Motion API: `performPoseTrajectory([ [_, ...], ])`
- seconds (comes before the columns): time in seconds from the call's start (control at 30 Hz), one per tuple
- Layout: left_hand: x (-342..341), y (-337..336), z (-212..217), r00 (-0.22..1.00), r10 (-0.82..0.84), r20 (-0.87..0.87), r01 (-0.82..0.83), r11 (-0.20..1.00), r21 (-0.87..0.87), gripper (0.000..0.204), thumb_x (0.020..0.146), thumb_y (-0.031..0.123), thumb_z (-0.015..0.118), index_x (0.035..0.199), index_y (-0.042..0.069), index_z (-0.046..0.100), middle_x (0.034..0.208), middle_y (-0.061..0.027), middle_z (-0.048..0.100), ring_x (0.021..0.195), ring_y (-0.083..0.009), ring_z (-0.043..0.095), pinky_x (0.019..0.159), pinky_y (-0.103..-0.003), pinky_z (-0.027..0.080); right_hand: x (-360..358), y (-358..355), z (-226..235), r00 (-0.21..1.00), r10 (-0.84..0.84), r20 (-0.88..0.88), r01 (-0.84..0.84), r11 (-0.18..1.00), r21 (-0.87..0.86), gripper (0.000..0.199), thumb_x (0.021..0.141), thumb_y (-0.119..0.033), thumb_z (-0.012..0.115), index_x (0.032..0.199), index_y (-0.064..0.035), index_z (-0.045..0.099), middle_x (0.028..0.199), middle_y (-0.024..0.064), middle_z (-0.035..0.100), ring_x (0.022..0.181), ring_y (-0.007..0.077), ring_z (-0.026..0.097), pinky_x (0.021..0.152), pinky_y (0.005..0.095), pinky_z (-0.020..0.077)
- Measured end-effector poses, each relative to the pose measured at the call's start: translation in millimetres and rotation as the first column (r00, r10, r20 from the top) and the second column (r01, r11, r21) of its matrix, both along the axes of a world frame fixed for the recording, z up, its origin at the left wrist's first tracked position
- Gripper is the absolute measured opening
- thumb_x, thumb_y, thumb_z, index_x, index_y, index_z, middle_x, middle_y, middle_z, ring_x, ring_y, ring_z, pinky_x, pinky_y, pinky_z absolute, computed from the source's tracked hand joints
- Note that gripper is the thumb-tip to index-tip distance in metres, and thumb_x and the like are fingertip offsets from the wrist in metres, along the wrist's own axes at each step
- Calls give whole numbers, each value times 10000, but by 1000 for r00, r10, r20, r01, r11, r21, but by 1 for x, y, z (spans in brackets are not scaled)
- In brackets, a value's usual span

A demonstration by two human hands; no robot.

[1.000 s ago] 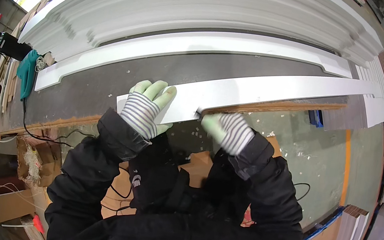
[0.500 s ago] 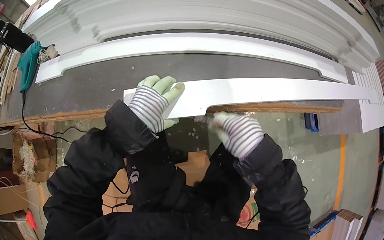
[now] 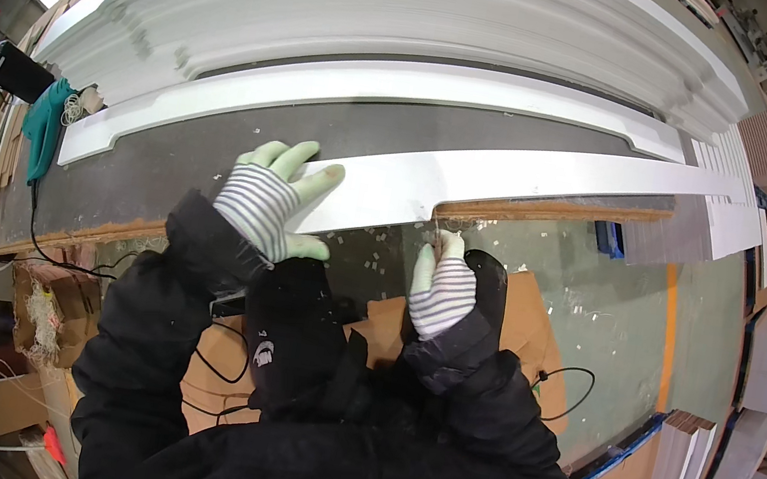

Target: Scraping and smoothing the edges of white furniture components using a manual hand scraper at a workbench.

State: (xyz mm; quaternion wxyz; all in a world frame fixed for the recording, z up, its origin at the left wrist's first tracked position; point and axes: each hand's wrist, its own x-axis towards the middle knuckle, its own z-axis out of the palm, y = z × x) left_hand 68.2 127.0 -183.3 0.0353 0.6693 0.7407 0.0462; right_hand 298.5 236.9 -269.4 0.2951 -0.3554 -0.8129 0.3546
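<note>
Workshop bench with a dark top (image 3: 211,180), white mouldings stacked along its far side

I see the long white trim board (image 3: 515,182) lying flat near the bench's front edge, its long axis running left to right, near end by me, far end pointing right. I see my left hand (image 3: 270,200) pressed on the near end, gloved fingers spread flat on top. My right hand (image 3: 442,285) sits at the board's lower edge, fingers curled; what they pinch I cannot tell. A green power tool (image 3: 43,137) lies far left
</note>
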Motion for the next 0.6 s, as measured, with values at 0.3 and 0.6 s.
performPoseTrajectory([
  [0.3,-7,-4,-15,999,-46,0,46,993,111,853,587,339,805,1348,102,501,1280,-214,514,1113,-418,474,963,-497,409,-50,-52,-9,924,195,330,-148,975,-164,258,907,-123,437,1150,-43,472,883,244,616,782,409,633,678,499,507],
  [0.6,-49,-15,-35,952,-304,42,267,887,376,564,747,72,717,1286,50,549,1247,-191,578,1074,-386,540,937,-435,457,-22,-15,-13,983,-144,114,132,985,107,204,930,-25,458,1133,-9,466,746,128,551,590,255,566,553,307,470],
])
